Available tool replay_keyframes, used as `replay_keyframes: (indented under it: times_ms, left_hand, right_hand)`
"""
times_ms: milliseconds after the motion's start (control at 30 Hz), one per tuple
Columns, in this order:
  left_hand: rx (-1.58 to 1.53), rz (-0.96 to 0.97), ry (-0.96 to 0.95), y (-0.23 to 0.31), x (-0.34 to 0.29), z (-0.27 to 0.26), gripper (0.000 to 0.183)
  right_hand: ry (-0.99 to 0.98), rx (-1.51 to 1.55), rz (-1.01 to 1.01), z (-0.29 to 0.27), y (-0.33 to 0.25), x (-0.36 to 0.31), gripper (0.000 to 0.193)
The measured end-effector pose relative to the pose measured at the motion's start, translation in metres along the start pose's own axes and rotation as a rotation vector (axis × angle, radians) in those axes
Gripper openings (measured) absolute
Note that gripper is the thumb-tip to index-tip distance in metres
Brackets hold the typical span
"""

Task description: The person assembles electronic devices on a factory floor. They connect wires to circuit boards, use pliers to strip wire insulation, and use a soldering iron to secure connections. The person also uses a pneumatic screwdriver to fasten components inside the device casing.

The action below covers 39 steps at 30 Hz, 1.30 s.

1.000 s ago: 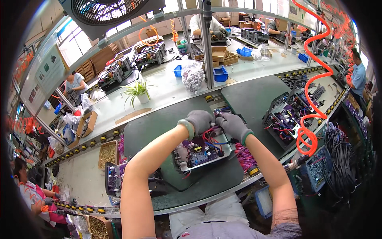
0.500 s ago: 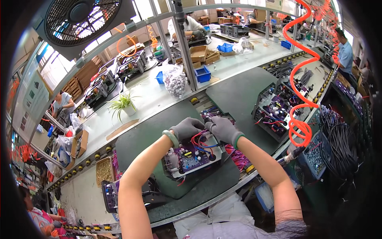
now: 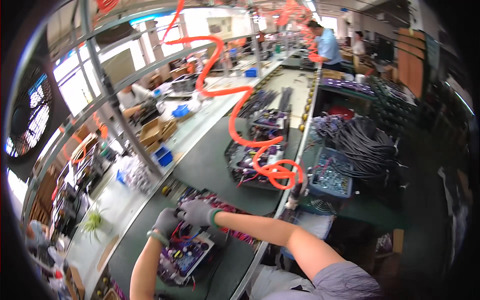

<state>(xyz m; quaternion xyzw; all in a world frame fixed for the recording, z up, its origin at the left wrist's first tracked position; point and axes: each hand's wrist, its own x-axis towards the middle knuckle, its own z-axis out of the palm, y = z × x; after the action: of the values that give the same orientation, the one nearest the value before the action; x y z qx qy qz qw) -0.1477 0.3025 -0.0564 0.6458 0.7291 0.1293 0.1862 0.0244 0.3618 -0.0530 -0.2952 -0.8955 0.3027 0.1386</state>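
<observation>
A unit with a purple circuit board [image 3: 184, 256] in a pale tray lies on a dark green mat [image 3: 227, 267] in front of me. Both my hands wear grey gloves and meet above its far end, where red and blue wires [image 3: 176, 232] rise. My left hand [image 3: 166, 222] has its fingers curled in. Close against it, my right hand [image 3: 198, 213] is also closed, fingertips pointing left. Something small and dark sits between the fingertips, but blur and the gloves keep me from making it out.
A second open unit [image 3: 255, 162] stands farther along the line. An orange coiled hose [image 3: 272, 172] hangs down to a driver tool [image 3: 296, 194]. To the right are a blue bin of screws [image 3: 330, 172] and black cables [image 3: 365, 150]. A potted plant [image 3: 95, 223] stands left.
My view has swung to the right, so the scene sits farther left and lower. Both gloved hands stay together over the unit's wired end.
</observation>
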Motion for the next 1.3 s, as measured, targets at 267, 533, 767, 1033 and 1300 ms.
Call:
replay_keyframes:
  times_ms: [267, 533, 767, 1033, 1300]
  left_hand:
    - [-0.013, 0.022, 0.081, -0.005, -0.002, 0.004, 0.043]
    - [-0.134, -0.035, 0.123, -0.010, -0.010, -0.002, 0.034]
    - [-0.536, -0.045, 0.506, -0.045, -0.031, -0.076, 0.022]
    - [-0.684, -0.130, 0.139, -0.013, -0.075, -0.076, 0.034]
    - [-0.248, -0.126, 0.002, -0.014, -0.065, -0.061, 0.051]
  right_hand:
    - [-0.015, 0.014, 0.027, -0.006, -0.005, -0.007, 0.044]
    - [-0.032, 0.010, 0.047, -0.016, -0.010, -0.011, 0.040]
    - [0.021, -0.473, -0.483, 0.009, 0.029, 0.011, 0.031]
    - [0.010, 0.121, -0.008, -0.009, -0.015, -0.020, 0.038]
    - [0.059, 0.156, 0.008, -0.014, -0.012, -0.014, 0.034]
